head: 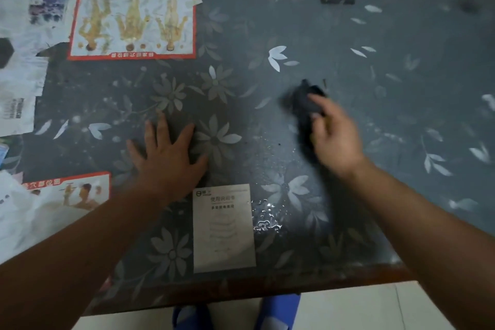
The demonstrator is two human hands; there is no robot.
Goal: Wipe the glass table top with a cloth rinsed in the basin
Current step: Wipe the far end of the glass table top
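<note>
The glass table top (375, 75) covers a dark sheet printed with pale flowers and leaves. My right hand (334, 136) is motion-blurred and grips a dark cloth (305, 100), which lies against the glass right of centre. My left hand (168, 158) rests flat on the glass left of centre, fingers spread, holding nothing. Water droplets (265, 220) glisten on the glass near the front edge. No basin is in view.
Under the glass lie a red-bordered chart (131, 24) at the back left, another red-bordered sheet (67, 193) at the front left, papers (18, 88) along the left edge and a white leaflet (223, 228) at the front. The brown table edge (241, 292) runs along the front, blue slippers (278, 311) below it.
</note>
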